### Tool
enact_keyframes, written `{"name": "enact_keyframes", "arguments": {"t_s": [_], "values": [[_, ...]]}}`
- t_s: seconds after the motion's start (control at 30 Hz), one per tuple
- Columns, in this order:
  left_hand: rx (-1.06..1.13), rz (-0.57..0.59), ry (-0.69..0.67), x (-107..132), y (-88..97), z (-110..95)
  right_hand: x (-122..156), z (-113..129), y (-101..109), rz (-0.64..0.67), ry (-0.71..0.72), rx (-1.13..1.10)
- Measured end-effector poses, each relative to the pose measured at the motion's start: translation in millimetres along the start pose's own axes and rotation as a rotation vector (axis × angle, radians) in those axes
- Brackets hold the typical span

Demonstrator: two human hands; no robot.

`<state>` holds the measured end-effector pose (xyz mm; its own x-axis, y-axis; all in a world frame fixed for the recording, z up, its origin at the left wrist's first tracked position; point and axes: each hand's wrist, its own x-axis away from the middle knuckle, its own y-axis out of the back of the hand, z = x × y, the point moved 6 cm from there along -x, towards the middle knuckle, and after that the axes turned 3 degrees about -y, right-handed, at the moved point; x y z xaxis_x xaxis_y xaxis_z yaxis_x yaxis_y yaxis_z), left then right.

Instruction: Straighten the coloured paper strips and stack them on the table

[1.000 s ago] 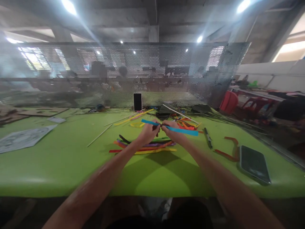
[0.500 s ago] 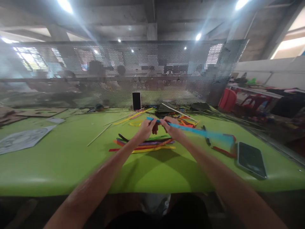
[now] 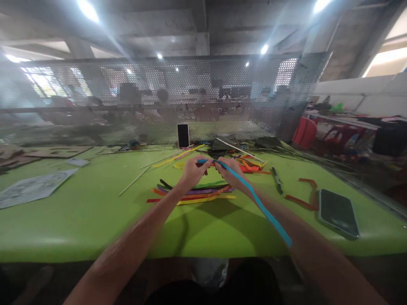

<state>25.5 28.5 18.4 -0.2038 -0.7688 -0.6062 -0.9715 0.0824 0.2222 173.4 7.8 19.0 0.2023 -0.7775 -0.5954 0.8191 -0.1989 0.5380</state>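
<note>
Both my hands are raised over the green table [image 3: 79,220], pinching one end of a long blue paper strip [image 3: 257,201]. My left hand [image 3: 192,171] and my right hand [image 3: 230,169] are close together, fingers closed on the strip. The strip's free end trails down along my right forearm toward me. Under my hands lies a pile of coloured paper strips [image 3: 193,192] in yellow, orange, purple, green and black.
A dark phone [image 3: 338,212] lies at the right, with red strips [image 3: 300,201] and a black pen [image 3: 277,180] beside it. Another phone [image 3: 183,135] leans on the perforated metal screen [image 3: 159,97]. More strips and thin sticks [image 3: 135,180] sit at the back; printed paper [image 3: 32,188] lies left.
The blue strip's free end has swung from pointing right over the table down toward me along my right arm. My hands stay together at its other end.
</note>
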Motion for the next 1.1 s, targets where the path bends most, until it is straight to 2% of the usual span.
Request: {"name": "enact_keyframes", "arguments": {"t_s": [0.27, 0.47, 0.73, 0.87, 1.1], "values": [[0.109, 0.103, 0.071, -0.7, -15.1, 14.4, -0.3, -0.3, 6.6, -0.061, 0.019, 0.023], [0.094, 0.118, 0.079, 2.6, -17.2, 17.3, -1.8, -0.1, 1.7, -0.022, 0.075, 0.065], [-0.059, 0.161, 0.048, 6.6, -16.7, 19.7, -1.7, -5.7, -8.7, 0.059, 0.002, 0.118], [-0.083, 0.187, 0.033, 7.9, -17.2, 18.7, -0.5, -6.8, -10.9, 0.05, -0.014, 0.186], [-0.137, 0.202, -0.009, 9.1, -18.2, 15.9, 3.1, -3.2, -13.1, 0.056, 0.069, 0.335]]}}
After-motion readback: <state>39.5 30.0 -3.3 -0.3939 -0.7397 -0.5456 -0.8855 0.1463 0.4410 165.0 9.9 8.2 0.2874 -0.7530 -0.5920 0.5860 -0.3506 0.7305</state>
